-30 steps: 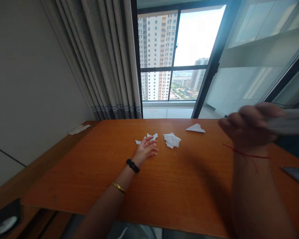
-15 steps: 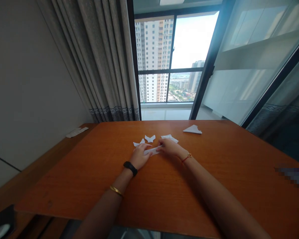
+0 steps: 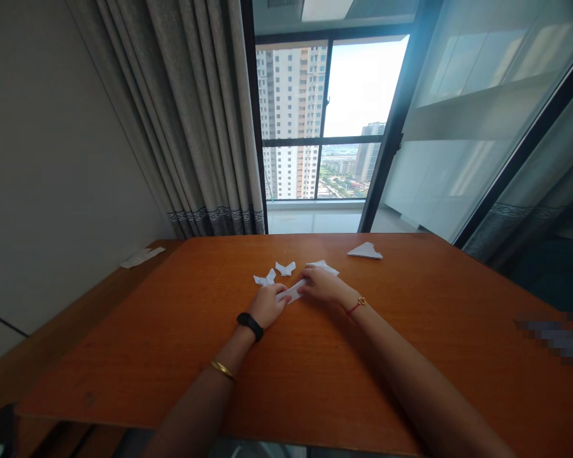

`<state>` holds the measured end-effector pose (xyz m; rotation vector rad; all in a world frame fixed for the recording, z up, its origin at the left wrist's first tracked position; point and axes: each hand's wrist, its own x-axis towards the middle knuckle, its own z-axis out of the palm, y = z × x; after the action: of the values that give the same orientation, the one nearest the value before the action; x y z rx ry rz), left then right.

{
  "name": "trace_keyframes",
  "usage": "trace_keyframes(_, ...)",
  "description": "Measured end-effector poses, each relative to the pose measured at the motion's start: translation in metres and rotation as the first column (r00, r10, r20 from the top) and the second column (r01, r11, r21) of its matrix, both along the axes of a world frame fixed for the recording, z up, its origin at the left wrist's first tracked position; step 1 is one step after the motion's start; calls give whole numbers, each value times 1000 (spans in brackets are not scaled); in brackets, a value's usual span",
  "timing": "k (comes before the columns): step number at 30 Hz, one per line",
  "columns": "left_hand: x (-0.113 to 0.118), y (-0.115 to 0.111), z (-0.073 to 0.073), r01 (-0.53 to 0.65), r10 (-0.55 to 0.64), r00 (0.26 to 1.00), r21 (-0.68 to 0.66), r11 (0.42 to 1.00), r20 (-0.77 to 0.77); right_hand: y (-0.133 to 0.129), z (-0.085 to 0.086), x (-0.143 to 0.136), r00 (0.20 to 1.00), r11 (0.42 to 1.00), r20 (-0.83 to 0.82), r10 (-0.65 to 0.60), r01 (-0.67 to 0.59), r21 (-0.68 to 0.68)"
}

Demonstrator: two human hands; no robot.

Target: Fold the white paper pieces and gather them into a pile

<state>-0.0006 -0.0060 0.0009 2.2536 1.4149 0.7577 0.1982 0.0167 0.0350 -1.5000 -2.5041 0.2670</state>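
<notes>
My left hand [image 3: 268, 304] and right hand [image 3: 321, 285] press a small white paper strip [image 3: 292, 292] flat on the table [image 3: 315, 356], fingers closed on its ends. I should pin it firmly and crease slowly, clear of the folded scraps [image 3: 273, 273].

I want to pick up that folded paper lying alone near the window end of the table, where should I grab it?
Take the folded paper by its notched right edge, coming from the right, clear of both hands. It lies flat on the table and tapers to a point on the left, so pinching there looks harder.
</notes>
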Motion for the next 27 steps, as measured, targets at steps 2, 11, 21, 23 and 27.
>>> trace_keyframes(2, 1, -1, 2, 7, -6, 998, -10, 1000, 58, -5, 9, -5, 1000, 997, -5, 6, -6, 80)
trace_keyframes(11, 1, -5, 9, -115, 71, 959, 145, 983, 275, 19, 32, 74, 987, 982, -90, -137, 123, -146)
trace_keyframes(21, 5, -12, 6, -40, 14, 990, 182, 982, 139, 58, -19, 205, 847, 846, 56, -528, 530, -54)
trace_keyframes(23, 5, -13, 7, -40, 19, 993, 184, 982, 114, 63, -30, 206, 825, 827, 69, -561, 563, -8)
trace_keyframes(27, 6, -14, 10, -37, 23, 996, 174, 984, 81, 68, -41, 209, 811, 814, 79, -580, 578, 52)
